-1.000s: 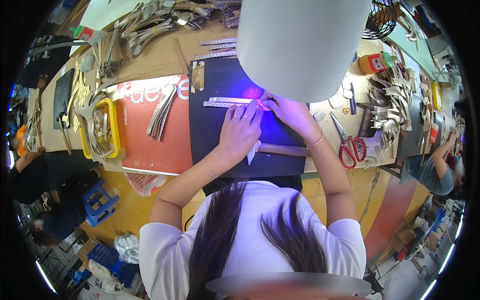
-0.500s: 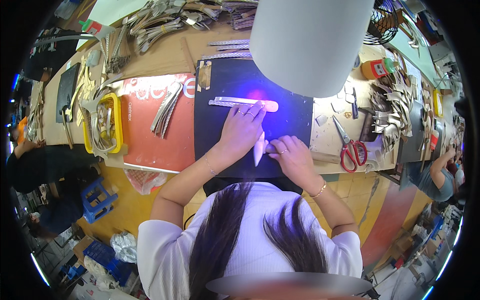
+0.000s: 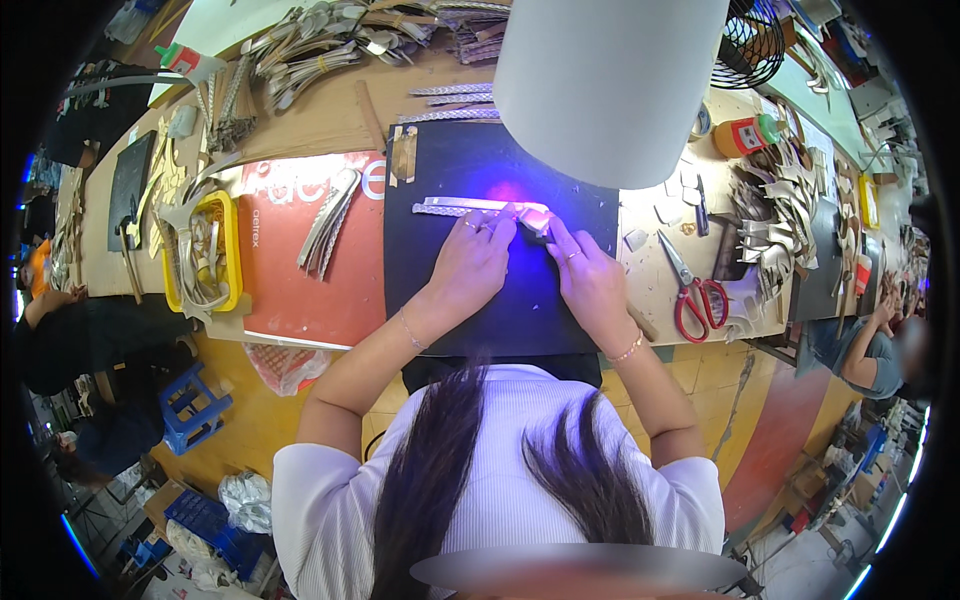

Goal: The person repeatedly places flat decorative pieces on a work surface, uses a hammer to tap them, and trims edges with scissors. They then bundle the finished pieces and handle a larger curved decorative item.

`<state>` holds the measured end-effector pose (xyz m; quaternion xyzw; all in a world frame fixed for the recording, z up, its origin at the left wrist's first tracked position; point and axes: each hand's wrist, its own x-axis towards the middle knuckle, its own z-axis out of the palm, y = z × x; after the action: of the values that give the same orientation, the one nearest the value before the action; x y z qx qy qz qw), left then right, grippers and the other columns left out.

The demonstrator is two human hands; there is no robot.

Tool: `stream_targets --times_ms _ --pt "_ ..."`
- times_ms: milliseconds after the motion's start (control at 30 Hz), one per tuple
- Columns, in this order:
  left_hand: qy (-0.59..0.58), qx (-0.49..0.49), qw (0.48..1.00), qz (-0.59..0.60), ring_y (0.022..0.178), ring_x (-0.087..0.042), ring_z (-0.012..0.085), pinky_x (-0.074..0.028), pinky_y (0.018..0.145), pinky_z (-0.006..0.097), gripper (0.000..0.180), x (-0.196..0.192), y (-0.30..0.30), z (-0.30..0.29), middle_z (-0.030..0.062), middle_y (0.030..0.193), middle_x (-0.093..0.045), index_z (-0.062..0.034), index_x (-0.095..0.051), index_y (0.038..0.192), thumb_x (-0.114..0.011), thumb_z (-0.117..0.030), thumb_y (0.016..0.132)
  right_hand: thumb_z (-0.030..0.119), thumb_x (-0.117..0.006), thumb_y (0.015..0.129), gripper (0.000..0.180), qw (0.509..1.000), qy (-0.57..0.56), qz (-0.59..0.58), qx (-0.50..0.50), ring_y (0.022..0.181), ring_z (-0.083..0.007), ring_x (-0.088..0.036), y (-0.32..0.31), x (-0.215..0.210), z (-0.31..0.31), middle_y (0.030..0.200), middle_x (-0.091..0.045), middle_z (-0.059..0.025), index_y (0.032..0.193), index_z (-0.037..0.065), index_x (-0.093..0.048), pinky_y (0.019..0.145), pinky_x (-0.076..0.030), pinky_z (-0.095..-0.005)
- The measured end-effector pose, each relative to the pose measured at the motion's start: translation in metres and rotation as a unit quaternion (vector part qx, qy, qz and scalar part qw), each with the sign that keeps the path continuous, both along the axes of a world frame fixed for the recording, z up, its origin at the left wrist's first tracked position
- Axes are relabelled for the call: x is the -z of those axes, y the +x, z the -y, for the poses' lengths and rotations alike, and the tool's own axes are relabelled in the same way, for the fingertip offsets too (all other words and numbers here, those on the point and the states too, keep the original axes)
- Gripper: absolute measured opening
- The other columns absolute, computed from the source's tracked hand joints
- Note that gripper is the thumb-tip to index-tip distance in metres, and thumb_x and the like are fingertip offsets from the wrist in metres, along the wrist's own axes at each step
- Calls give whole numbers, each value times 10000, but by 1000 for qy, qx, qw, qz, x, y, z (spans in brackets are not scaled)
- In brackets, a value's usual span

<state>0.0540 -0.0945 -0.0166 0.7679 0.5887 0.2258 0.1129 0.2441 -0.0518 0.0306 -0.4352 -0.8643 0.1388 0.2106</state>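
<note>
A narrow silvery strip [image 3: 478,206] is being pressed flat on the black mat [image 3: 520,310] on the table [image 3: 330,120], under a violet glow; judged from this, a fixing step is in hand, and steady downward pressure at the strip's right end seems called for. The left hand [image 3: 470,268] and right hand [image 3: 592,280] are laid with fingers [image 3: 503,226] together, tips touching that end. The rest of the strip is left bare to the left.
</note>
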Motion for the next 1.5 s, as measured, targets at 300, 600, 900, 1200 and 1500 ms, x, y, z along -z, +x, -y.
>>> stream_targets --times_ms 300,600,900,1200,1500 --pt "9 21 1000 -3 926 -574 281 -436 886 403 514 0 -4 0 90 877 -608 89 -498 1277 -558 2 774 148 -647 902 463 1000 7 -20 -21 558 -231 -571 1 0 0 747 -544 -65 1356 157 -562 491 -468 -348" --pt "26 -13 1000 11 906 -539 285 -437 859 408 564 -5 -2 0 62 866 -617 29 -499 1321 -557 6 760 181 -618 924 439 999 -38 1 16 564 -266 -593 -2 -8 -4 722 -552 -84 1359 173 -555 497 -485 -370" --pt "28 -15 999 7 879 -542 288 -434 853 402 512 -5 -1 1 53 825 -623 37 -531 1265 -562 4 755 175 -605 934 433 999 5 -40 33 539 -282 -582 -3 -1 -8 688 -547 -93 1364 167 -548 482 -479 -392" --pt "17 2 1000 6 893 -554 302 -439 842 419 401 -7 -5 -2 86 872 -642 26 -561 1171 -559 -5 772 166 -612 928 439 999 1 -5 34 528 -273 -579 -4 1 -9 696 -558 -81 1362 158 -550 485 -482 -395" --pt "-101 15 991 82 966 -535 337 -440 873 422 303 -18 -18 -16 119 988 -616 -1 -562 1134 -556 -13 832 220 -615 928 446 998 -33 50 9 564 -263 -600 -1 6 9 724 -567 -83 1368 187 -548 509 -495 -373"
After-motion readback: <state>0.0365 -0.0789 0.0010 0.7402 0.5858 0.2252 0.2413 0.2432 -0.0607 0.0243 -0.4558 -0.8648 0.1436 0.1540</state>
